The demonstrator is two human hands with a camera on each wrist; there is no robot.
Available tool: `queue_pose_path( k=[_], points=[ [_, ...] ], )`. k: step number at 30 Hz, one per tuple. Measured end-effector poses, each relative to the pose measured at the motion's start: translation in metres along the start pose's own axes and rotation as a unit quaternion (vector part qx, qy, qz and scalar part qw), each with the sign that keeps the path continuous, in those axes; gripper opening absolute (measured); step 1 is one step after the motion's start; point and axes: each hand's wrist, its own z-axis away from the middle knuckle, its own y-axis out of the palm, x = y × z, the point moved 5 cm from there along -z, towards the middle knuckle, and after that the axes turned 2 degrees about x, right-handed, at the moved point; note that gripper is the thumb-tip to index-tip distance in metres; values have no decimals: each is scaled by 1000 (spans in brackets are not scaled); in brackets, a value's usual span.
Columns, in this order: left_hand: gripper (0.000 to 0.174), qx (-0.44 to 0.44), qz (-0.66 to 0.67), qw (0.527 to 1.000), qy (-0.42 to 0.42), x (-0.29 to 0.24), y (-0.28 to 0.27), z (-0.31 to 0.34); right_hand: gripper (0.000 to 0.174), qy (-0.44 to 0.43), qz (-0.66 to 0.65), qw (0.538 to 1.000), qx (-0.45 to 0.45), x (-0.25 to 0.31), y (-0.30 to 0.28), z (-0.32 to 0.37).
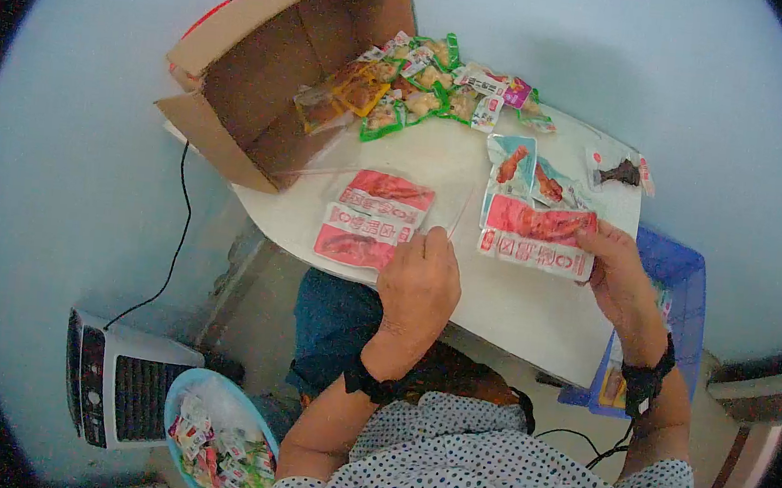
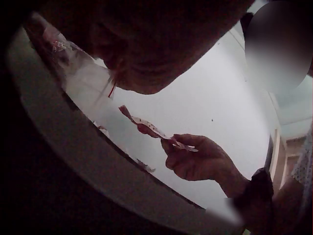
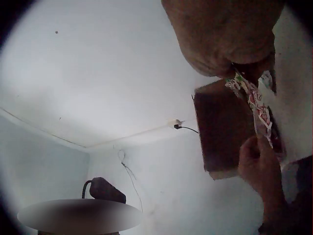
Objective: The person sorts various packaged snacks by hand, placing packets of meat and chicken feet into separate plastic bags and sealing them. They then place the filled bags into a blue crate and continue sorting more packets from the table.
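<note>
My left hand (image 1: 420,279) pinches the edge of a clear plastic bag (image 1: 452,210) near the table's front edge. Red-and-white food packets (image 1: 387,188) lie flat beside that hand, overlapped by the clear film. Between the thumb and fingers of my right hand (image 1: 619,269) is another red-and-white food packet (image 1: 542,222) with a picture of meat on it. It is held up by its right end, over pale blue packets with drumstick pictures (image 1: 513,162). The left wrist view catches this held packet (image 2: 151,129) nearly edge-on, the right hand (image 2: 200,159) at its end.
An open cardboard box (image 1: 275,76) lies on its side at the table's back left. Several green-edged food packets (image 1: 422,105) are heaped by its mouth. A dark drumstick packet (image 1: 620,173) lies at the right edge. Below stand a blue crate (image 1: 686,270), a packet-filled tub (image 1: 178,393) and an appliance (image 1: 132,384).
</note>
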Motion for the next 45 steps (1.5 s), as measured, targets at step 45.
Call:
queue_pose_path(
  k=[45],
  points=[
    [10,-67,65,993,75,6,-24,8,26,58,-161,978,120,-60,162,-78]
  ],
)
